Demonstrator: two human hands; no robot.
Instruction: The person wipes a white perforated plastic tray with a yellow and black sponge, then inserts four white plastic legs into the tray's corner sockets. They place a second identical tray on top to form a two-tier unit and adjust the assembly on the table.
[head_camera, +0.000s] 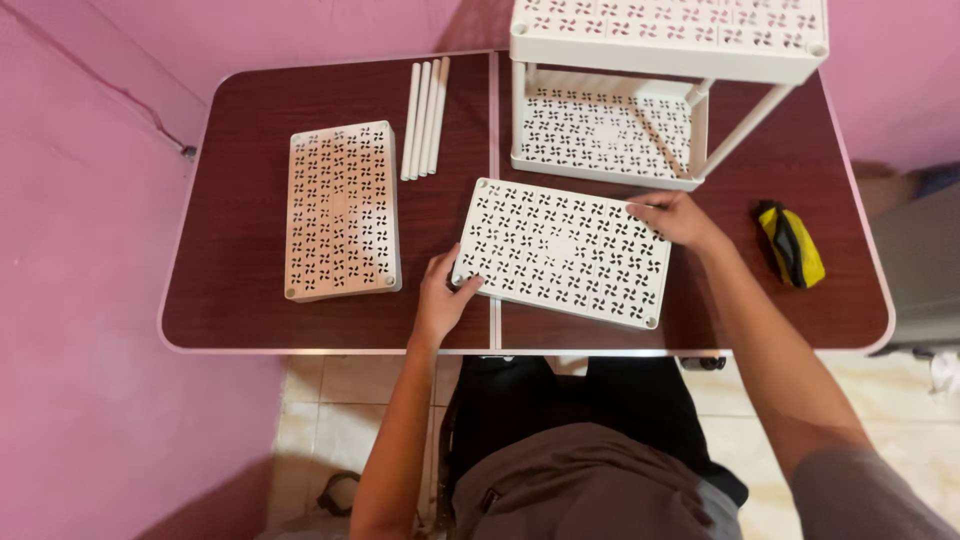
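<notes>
Nearest the camera: the person's lap in dark clothing, with both forearms reaching forward over the near edge of the dark brown counter (230, 300). Left hand (443, 296) grips the near-left corner of a white perforated shelf panel (560, 252), thumb on top and fingers curled under the rim; right hand (680, 218) rests on the panel's far-right edge, fingers spread and pressing down (whether they wrap the rim cannot be told). Hands are well apart, one at each end of the panel, which lies flat and slightly skewed on the counter between them.

Left of the left hand: a second perforated panel (342, 210), lying flat. Beyond it, four white tubes (424, 118) lie side by side. Just beyond the right hand: a partly built white rack (640, 90) of two tiers joined by posts. Right of the right hand: a small yellow-and-black pouch (790, 243).

Handling judgement: the panel looks like thin moulded plastic, so light and fairly stiff, though likely to flex if lifted by one corner; smooth faces may slip. Opposite short edges or the raised rim offer the surest hold.
</notes>
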